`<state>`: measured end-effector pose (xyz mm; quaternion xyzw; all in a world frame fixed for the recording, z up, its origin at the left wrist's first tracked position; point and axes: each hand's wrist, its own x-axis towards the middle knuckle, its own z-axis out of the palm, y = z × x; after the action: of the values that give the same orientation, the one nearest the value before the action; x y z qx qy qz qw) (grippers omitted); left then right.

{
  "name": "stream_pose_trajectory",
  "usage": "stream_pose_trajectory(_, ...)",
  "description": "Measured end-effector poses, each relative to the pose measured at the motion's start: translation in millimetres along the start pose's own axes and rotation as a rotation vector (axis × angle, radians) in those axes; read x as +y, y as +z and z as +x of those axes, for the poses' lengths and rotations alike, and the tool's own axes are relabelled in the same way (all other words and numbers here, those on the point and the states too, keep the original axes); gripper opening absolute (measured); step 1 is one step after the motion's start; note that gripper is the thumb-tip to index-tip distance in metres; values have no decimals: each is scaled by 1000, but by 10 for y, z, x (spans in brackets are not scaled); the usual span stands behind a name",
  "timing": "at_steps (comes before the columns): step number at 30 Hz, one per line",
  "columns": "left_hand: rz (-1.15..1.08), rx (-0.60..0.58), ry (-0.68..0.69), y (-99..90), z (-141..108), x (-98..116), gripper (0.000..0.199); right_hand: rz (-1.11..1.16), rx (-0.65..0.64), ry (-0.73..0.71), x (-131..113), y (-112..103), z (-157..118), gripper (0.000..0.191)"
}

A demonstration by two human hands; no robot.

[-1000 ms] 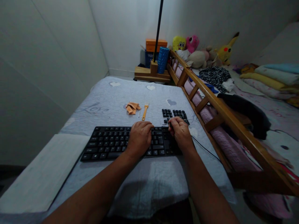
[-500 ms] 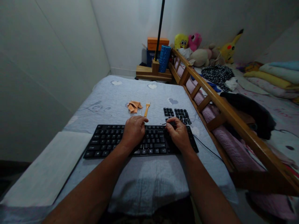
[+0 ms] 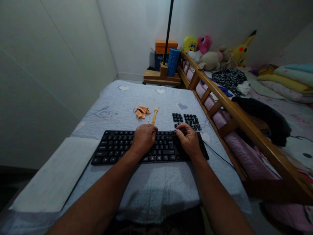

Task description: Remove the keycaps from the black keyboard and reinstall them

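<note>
"Across the near part of the cloth-covered counter (image 3: 117, 107), what is found?"

"One black full-size computer keyboard (image 3: 114, 147), laid crosswise. Keycaps fitted over the left and middle; number-pad section at the right end bare where visible. Cable (image 3: 218, 156) runs off to the right, towards the wooden bed rail (image 3: 234, 119)."

"Condition of the left hand (image 3: 143, 138)?"

"Over the middle of the keyboard, fingers close together near its far edge. Whether anything is gripped, I cannot tell."

"And the right hand (image 3: 189, 139)?"

"Above the number-pad end, thumb and forefinger curved towards each other. A thin object (image 3: 173, 131) shows beside the fingertips; whether they are clamped on it, I cannot tell."

"Loose items?"

"Black keycaps (image 3: 192, 118), grouped just beyond the right hand. Beyond the left hand, a yellow-handled brush (image 3: 155, 116), a cotton swab (image 3: 149, 117) and a crumpled orange cloth (image 3: 142, 112). Left of the keyboard, a flat white sheet (image 3: 53, 176)"
</note>
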<state>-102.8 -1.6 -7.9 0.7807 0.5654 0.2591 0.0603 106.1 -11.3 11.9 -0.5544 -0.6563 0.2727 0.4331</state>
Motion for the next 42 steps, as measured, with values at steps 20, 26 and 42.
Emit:
stream_pose_trajectory(20, 25, -138, -141, -171, 54, 56, 26, -58, 36, -27, 46, -21, 22, 15)
stream_pose_trajectory(26, 40, -181, -109, -306, 117, 63, 26, -30, 17, -39, 9, -2, 23, 15)
stream_pose_trajectory(42, -96, -277, 13, -173, 304, 83, 22, -23, 19, -44, 39, -1, 17, 13)
